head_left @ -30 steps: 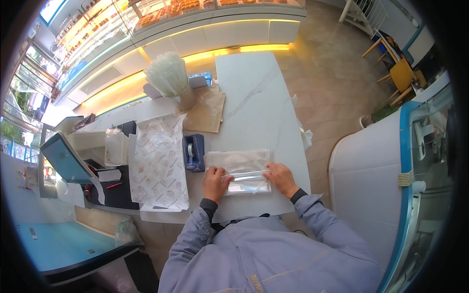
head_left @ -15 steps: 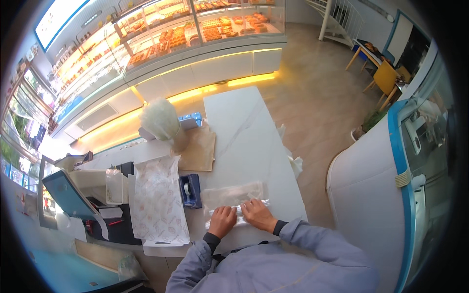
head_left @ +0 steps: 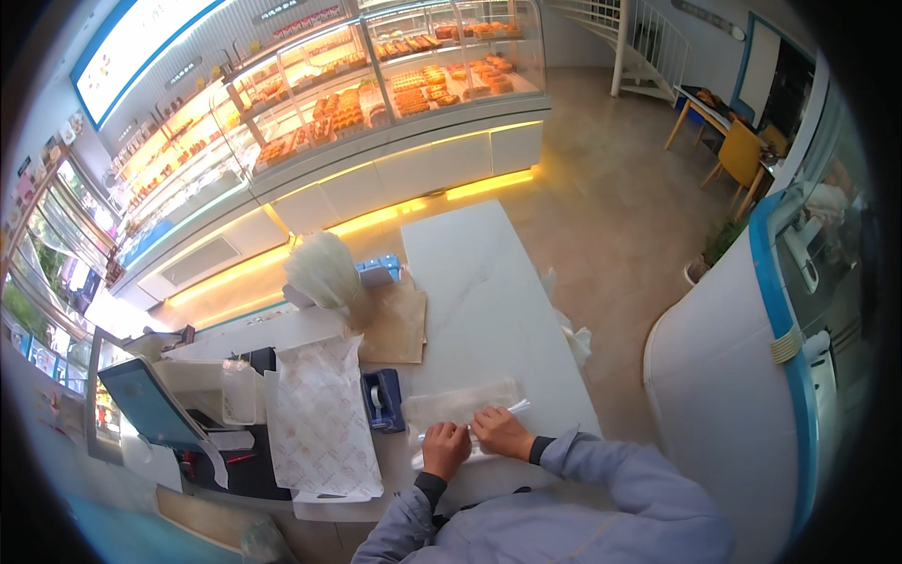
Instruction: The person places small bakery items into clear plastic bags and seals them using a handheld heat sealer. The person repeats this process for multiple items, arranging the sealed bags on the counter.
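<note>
A stack of clear plastic bags (head_left: 462,402) lies flat at the near end of the white marble-look table (head_left: 474,254). Along its near edge the film is gathered into a shiny white fold. My left hand (head_left: 446,449) has its fingers curled over the left part of this fold. Close beside it, my right hand (head_left: 502,433) pinches the fold further right. The fingertips of both hands almost meet. Just left of the bags stands a dark blue tape dispenser (head_left: 383,402) with a roll of tape in it.
Printed wrapping paper (head_left: 324,423) lies left of the dispenser, brown paper bags (head_left: 399,334) beyond it. Further left are a screen (head_left: 150,402) and a white plastic bin (head_left: 240,390). A whitish plastic-wrapped bundle (head_left: 321,268) stands behind. A lit pastry case (head_left: 442,132) spans the back; a white curved counter (head_left: 728,367) stands right.
The view has tilted, so everything sits lower in the picture. My hands stay on the bags, their fingers shifting along the fold and drawing closer together.
</note>
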The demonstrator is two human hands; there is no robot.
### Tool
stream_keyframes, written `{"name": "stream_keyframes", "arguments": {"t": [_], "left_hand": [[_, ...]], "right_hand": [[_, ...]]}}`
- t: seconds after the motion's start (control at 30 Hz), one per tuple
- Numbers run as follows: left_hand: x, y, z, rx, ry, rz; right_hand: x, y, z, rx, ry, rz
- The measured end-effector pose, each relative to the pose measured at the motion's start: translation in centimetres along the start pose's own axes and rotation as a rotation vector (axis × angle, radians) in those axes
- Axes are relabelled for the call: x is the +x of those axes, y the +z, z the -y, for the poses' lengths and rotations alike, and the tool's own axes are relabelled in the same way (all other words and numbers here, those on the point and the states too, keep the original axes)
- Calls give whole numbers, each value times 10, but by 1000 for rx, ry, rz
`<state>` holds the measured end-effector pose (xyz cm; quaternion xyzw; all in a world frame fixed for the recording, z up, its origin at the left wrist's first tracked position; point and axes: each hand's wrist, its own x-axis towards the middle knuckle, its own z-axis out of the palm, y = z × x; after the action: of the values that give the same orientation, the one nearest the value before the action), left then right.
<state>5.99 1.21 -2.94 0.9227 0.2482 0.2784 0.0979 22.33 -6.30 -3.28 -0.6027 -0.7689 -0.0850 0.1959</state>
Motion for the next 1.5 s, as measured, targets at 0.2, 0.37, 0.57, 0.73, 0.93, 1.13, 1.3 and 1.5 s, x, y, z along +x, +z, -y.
{"name": "stream_keyframes", "arguments": {"t": [0.2, 0.37, 0.57, 0.73, 0.93, 1.13, 1.3, 1.5], "left_hand": [[-1, -1, 4, 1, 44, -4], [-3, -2, 6, -14, 56, 16], [1, -19, 10, -93, 33, 64], [-8, -19, 34, -169, -102, 146], [-3, -12, 42, -189, -238, 136], [14, -21, 28, 41, -65, 49], [-4, 1, 28, 11, 74, 59], [5, -8, 22, 32, 63, 73]], "right_hand": [[-21, -17, -32, 45, 3, -22], [-46, -30, -49, 32, 94, 91], [-46, -28, -51, 121, 158, 80], [-40, -31, -49, 188, 228, 11], [-43, -12, -52, 201, 368, 98], [-28, -10, -35, -65, 413, -17], [-16, -23, -29, -21, 169, 27], [-16, -23, -27, -20, 120, 11]]}}
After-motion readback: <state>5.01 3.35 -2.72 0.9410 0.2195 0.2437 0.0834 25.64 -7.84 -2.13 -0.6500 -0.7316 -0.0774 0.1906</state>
